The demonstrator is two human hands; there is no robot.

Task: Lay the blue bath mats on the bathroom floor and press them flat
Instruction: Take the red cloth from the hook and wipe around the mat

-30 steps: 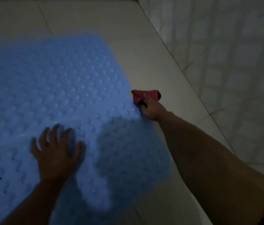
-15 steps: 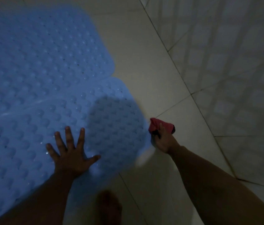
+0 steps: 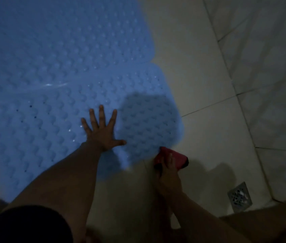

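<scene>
On the tiled floor (image 3: 200,95), the near blue bath mat (image 3: 54,123) lies under the spread, flat left hand (image 3: 101,130), while the right hand (image 3: 168,172) grips a red object (image 3: 175,157); pressing should probably sweep outward toward its edges.

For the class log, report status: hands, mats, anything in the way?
Left hand spread flat on near blue mat. Right hand holds red cloth at mat corner. Far blue mat down. Nothing blocking.
</scene>
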